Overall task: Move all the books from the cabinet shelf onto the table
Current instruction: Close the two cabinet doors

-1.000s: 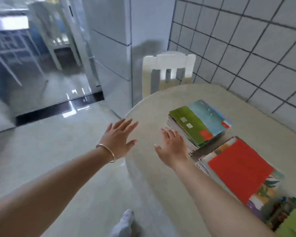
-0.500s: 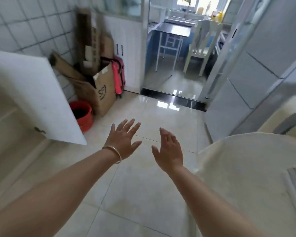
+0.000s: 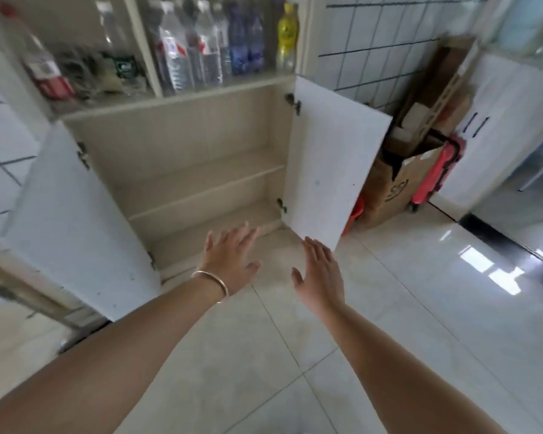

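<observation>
Both my hands reach out empty toward the open cabinet.

Nearest me, my left hand (image 3: 229, 261), with a thin bangle (image 3: 212, 285) on the wrist, and my right hand (image 3: 322, 274) hover over the pale tiled floor (image 3: 389, 308), fingers (image 3: 246, 234) spread and straight, gripping nothing and touching nothing. Just beyond them stands the cabinet (image 3: 185, 145), beige inside, both white doors (image 3: 329, 164) swung wide. Its middle shelf (image 3: 201, 186) and bottom board are bare beige boards, and I see no books on them from here. Above, behind glass, stand blurred plastic bottles (image 3: 201, 45), one of them yellow. Farther right, against the tiled wall, lean cardboard boxes (image 3: 398, 183) and something red (image 3: 436, 173).
</observation>
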